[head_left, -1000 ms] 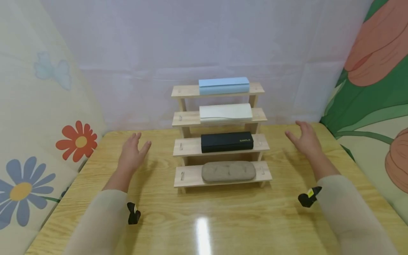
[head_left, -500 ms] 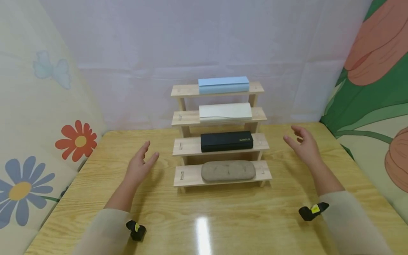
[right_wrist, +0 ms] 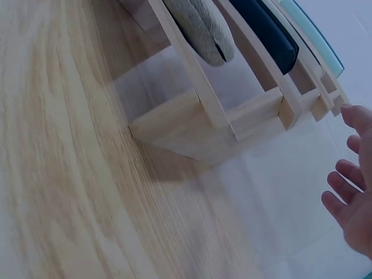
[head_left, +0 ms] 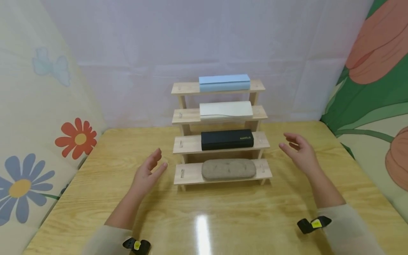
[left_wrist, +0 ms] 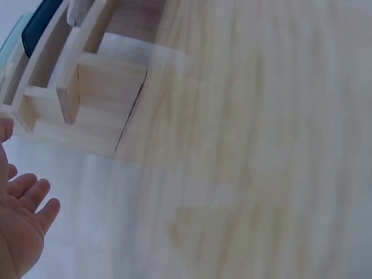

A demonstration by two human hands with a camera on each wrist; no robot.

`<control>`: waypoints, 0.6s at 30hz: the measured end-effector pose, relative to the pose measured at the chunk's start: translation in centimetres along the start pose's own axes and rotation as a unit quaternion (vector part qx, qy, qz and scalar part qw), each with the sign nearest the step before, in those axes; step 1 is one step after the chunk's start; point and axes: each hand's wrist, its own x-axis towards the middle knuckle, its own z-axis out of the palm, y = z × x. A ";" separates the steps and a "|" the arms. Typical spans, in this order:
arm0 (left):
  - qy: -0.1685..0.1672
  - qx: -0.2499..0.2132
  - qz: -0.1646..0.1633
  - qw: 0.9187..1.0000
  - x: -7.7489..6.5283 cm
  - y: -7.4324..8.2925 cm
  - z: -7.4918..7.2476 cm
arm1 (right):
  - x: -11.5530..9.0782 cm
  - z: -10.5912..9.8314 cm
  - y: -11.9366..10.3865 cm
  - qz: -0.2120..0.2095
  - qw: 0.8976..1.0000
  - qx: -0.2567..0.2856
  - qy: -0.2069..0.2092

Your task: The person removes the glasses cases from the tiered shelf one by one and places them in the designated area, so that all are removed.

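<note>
A four-tier wooden step rack (head_left: 188, 173) stands mid-table in the head view. From top to bottom it bears a light blue glasses case (head_left: 224, 83), a white glasses case (head_left: 226, 110), a black glasses case (head_left: 227, 140) with gold lettering, and a padded grey-beige fabric case (head_left: 228, 169). My left hand (head_left: 146, 177) hovers left of the lowest tier, apart from it, fingers relaxed and holding nothing. My right hand (head_left: 301, 152) hovers right of the rack, fingers loosely bent, also holding nothing. Each wrist view shows its hand beside the rack's end.
The rack stands on a wood-grain table (head_left: 248, 219) with a bright light reflection near its front. A white cloth (head_left: 134, 92) hangs behind. Floral-printed cloths, one at the left (head_left: 28, 106) and one at the right (head_left: 376, 117), flank the table.
My left hand has moved right and toward me, closer to the rack. My right hand has come slightly nearer to me, its fingers a little more bent. The rack and cases stay put.
</note>
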 end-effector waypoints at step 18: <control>-0.040 -0.072 -0.052 0.995 -2.5 0.0 3.1 | -2.9 2.6 -0.2 -0.041 0.997 0.061 -0.005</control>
